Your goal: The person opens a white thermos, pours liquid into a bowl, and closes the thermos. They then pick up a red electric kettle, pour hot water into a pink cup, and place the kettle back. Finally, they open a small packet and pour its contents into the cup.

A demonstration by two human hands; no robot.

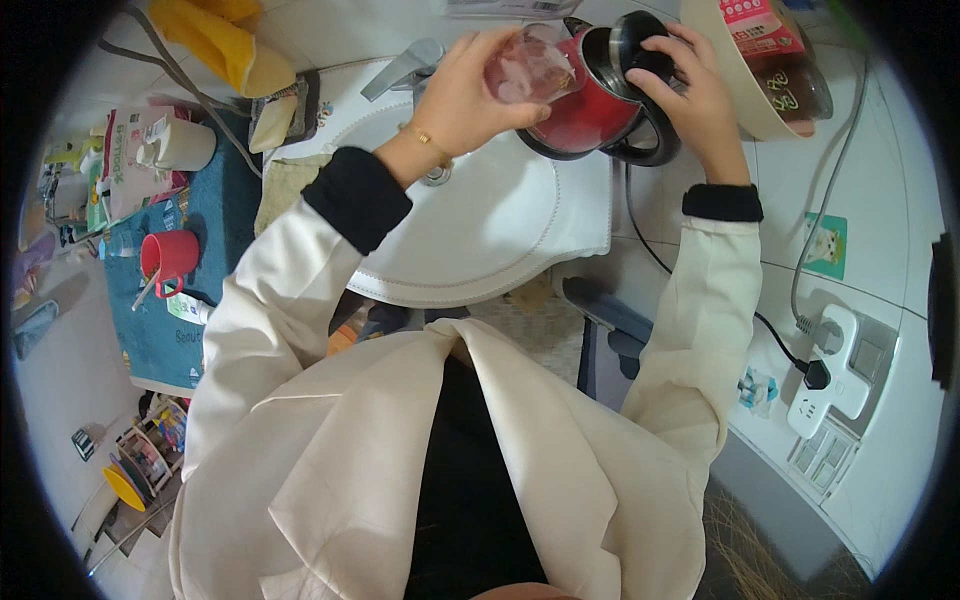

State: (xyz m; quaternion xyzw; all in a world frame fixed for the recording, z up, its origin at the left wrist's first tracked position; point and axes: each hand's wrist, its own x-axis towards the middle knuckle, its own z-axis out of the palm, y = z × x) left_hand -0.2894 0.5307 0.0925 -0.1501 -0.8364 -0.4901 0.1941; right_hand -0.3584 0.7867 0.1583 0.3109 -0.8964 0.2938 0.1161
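Observation:
My left hand (469,105) grips a clear glass cup (529,71) above the back right of the white sink (480,232). The cup is tilted towards a red electric kettle (589,116) with black trim, and overlaps its near side in the view. Whether anything is inside the cup cannot be made out well. My right hand (694,94) holds the kettle's black and steel lid (637,45), which stands raised over the opening. Below that hand is the kettle's black handle (656,142). Part of the kettle's body is hidden by the cup.
A grey faucet (405,67) stands behind the basin. A soap bar (274,124) rests on a dish at left. Left of it, a blue cloth (150,330) carries a red mug (170,251). At right are a beige bin (739,82), hanging cords and a white power strip (825,371).

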